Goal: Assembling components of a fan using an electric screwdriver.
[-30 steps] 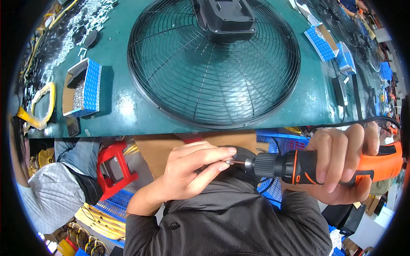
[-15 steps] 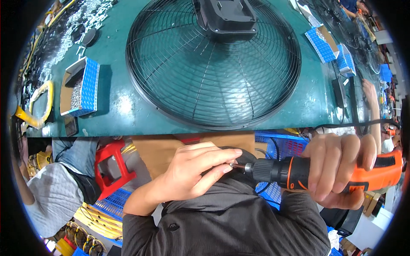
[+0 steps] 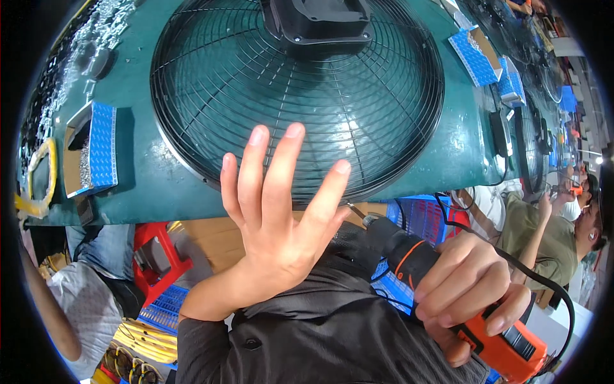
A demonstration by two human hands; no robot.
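My left hand (image 3: pixel 278 217) is spread over the near rim of a round black wire fan guard (image 3: pixel 377 137), fingers apart with nothing in them. Whether the fingers touch the wires I cannot tell. A black plastic motor housing (image 3: pixel 320 32) sits at the middle of the guard. My right hand (image 3: pixel 464 281) is wrapped round an orange and black corded electric screwdriver (image 3: pixel 412 256), tilted so its bit (image 3: pixel 354 210) points up and left toward the guard's near edge. Part of the guard is hidden behind my left hand.
A blue and white carton of small screws (image 3: pixel 102 150) stands at the left of the green table (image 3: pixel 137 173), near a yellow tape roll (image 3: pixel 43 176). More cartons (image 3: pixel 474 57) stand at the right. A black cord (image 3: pixel 563 294) trails from the screwdriver. People sit on both sides; a red stool (image 3: pixel 160 262) is at left.
My left hand has left the screwdriver's bit, moved up over the guard and spread its fingers. The screwdriver has swung from level to tilted, its body lower. The whole view has shifted slightly.
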